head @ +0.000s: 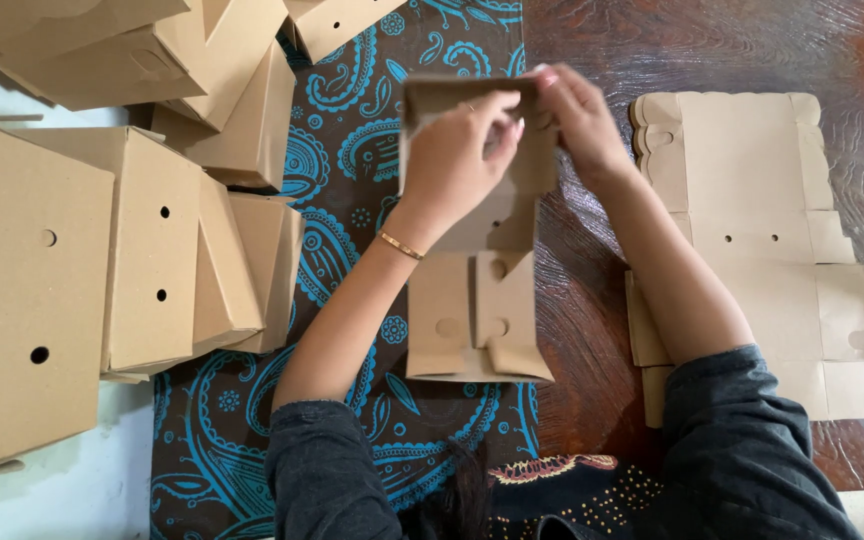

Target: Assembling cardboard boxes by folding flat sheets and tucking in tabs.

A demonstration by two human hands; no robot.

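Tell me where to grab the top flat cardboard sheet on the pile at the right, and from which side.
Grip the flat cardboard sheet by its long right edge, coming from the right. That edge overhangs nothing but bare wooden table, while the right hand and forearm crowd its left side. It lies flat on the pile, so pinching an outer flap near a corner probably lifts it most easily.

The left hand [452, 155] and right hand [574, 118] cover the far end of the box [474, 300]; its top flaps cannot be made out; the folded boxes [82, 230] run off the left and top edges; the flat stack [752, 200] hides its lower sheets.
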